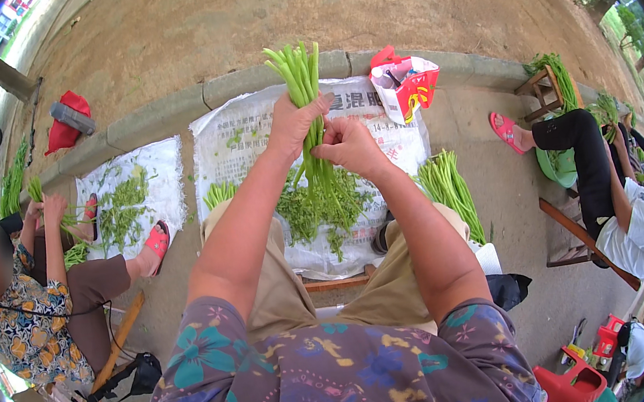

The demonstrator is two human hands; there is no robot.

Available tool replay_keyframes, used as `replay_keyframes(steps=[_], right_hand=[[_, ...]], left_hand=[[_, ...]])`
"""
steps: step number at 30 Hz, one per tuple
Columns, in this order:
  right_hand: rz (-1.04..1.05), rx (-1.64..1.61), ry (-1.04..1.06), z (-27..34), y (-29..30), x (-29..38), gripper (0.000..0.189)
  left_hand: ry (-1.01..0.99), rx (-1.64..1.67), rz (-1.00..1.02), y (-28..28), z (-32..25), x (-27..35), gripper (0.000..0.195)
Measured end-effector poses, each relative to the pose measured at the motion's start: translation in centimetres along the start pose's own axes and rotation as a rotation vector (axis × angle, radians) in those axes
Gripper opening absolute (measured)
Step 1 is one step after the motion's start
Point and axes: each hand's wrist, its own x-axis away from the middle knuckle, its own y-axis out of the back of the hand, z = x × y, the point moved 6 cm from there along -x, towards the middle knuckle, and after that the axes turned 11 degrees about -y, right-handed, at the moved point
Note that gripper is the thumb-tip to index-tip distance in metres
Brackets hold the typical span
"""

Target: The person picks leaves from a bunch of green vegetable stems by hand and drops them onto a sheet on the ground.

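Observation:
A bunch of long green vegetable stalks (298, 74) is held upright in front of me, cut ends at the top. My left hand (295, 118) grips the bunch around its middle. At its right side, my right hand (348, 142) has thumb and fingertips pinched together against the stems; whether a small piece is between them is hidden. Below the hands hang the leafy ends, over a heap of loose green leaves (299, 210) on a flattened white woven sack (220, 159) that bears printing. More stalks (450, 191) lie by my right knee, and others (220, 194) by my left knee.
A red and white bag (407, 82) stands at the sack's far right corner, near a concrete kerb (155, 122). To the left, a seated person (28, 309) handles stalks beside another white sack (166, 160). At right sits another person (639, 228) near a green basin (556, 169) and a wooden stool (540, 91).

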Motion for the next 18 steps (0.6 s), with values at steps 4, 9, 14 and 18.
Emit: replay_keyframes(steps=[4,9,14,18], right_hand=[[-0.039,0.037,-0.023,-0.3,-0.2,0.0,0.024],[-0.082,0.045,-0.012,-1.2,-0.5,-0.5,0.024],[-0.055,-0.099,0.059,-0.9,-0.2,-0.3,0.021],[-0.073,-0.257,0.085,0.4,0.0,0.6,0.017]], left_hand=[[-0.048,-0.128,0.056,0.1,-0.1,0.1,0.035],[-0.083,-0.22,0.081,0.0,0.0,0.2,0.04],[0.06,-0.259,0.045,0.3,0.0,-0.1,0.037],[0.285,0.085,0.093,1.9,1.1,-0.5,0.03]])
